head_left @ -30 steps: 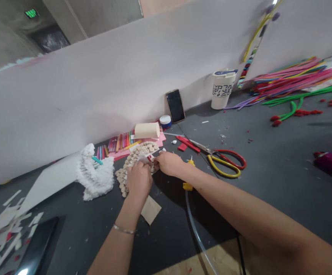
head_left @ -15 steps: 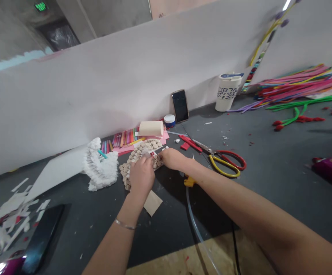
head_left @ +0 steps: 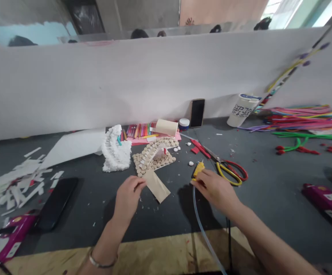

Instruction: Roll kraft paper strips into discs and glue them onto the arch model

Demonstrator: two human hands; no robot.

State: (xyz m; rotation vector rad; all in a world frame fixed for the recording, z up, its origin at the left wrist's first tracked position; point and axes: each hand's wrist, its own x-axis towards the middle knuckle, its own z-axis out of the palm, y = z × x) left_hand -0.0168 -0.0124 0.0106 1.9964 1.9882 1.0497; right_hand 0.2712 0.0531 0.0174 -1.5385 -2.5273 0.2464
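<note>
My right hand [head_left: 216,189] has its fingers closed on a small yellow tool [head_left: 198,169] with a metal tip and a clear tube running from its base. My left hand [head_left: 128,196] is pinched near the upper left edge of a tan paper strip [head_left: 157,186]; whether anything is between the fingertips is too small to tell. Just beyond the strip stands a model covered in round beige pieces [head_left: 154,152], with a small red piece [head_left: 165,151] on it. A fluffy white piece [head_left: 116,151] with a teal stick lies to its left.
Yellow-and-red-handled scissors [head_left: 229,172] lie right of the tool. Behind are a cream roll [head_left: 166,127], a jar [head_left: 184,123], a phone [head_left: 197,113] and a cup [head_left: 242,110]. A dark phone [head_left: 57,204] and paper scraps [head_left: 17,189] lie left, coloured stems [head_left: 303,120] right.
Both hands have left the beige model and moved apart. My right hand has come back to the yellow tool and taken hold of it; my left is now beside the tan strip. The camera view has shifted.
</note>
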